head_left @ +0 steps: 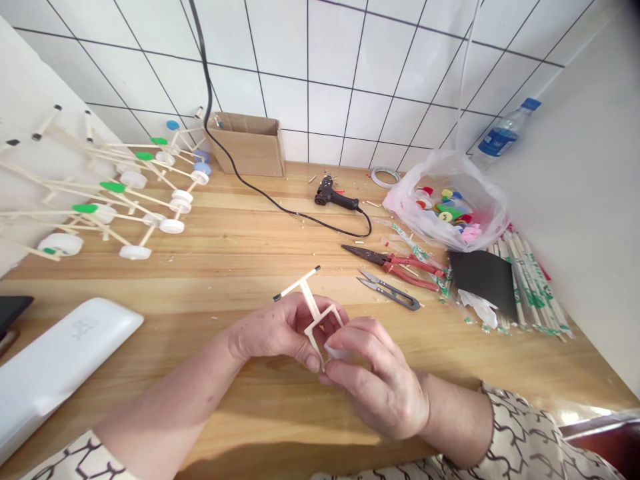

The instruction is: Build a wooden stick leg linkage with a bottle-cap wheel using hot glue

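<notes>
A small frame of pale wooden sticks (pixel 311 303) is held over the front middle of the table. It has a crossbar with black ends at the top and a fork of two prongs below. My left hand (pixel 277 328) is closed round it, the thumb pressed near one prong. My right hand (pixel 383 380) is closed at the fork's lower end, pinching a whitish piece (pixel 341 353) against the frame. The fingers hide most of that piece, so its kind is unclear.
Several stick models with white caps (pixel 135 252) stand left. Behind are a cardboard box (pixel 250 147), a glue gun (pixel 336 196) with its cord and a tape roll (pixel 385 177). Pliers (pixel 400 265), thread snips (pixel 393 291), a bag of caps (pixel 445 213) and wrapped chopsticks (pixel 540 280) lie right.
</notes>
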Demonstrator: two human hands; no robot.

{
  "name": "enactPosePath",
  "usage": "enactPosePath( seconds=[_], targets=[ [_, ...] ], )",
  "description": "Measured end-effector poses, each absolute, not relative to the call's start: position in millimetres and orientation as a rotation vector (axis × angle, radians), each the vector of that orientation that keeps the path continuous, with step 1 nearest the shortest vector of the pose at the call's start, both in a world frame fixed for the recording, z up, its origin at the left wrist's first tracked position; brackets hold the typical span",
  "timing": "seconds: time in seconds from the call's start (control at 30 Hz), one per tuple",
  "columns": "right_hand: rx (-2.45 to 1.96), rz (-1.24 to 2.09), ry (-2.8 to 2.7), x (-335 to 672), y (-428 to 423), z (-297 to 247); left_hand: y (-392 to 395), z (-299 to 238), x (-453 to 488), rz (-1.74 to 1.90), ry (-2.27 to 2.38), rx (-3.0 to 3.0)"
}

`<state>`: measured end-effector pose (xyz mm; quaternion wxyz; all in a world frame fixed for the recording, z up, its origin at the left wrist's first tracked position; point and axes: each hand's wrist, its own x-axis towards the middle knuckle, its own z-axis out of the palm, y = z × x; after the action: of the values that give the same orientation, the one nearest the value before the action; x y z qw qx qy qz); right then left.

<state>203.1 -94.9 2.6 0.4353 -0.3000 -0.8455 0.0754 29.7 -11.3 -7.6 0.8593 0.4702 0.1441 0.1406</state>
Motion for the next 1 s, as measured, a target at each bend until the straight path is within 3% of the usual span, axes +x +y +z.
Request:
enactPosePath(
  seconds=[1.0],
  targets=[
    [-0.733,0.208,-2.106,202.9,-92.5,3.1,-10.4,-6.0,29.0,0.301,0.308,0.941]
  ],
)
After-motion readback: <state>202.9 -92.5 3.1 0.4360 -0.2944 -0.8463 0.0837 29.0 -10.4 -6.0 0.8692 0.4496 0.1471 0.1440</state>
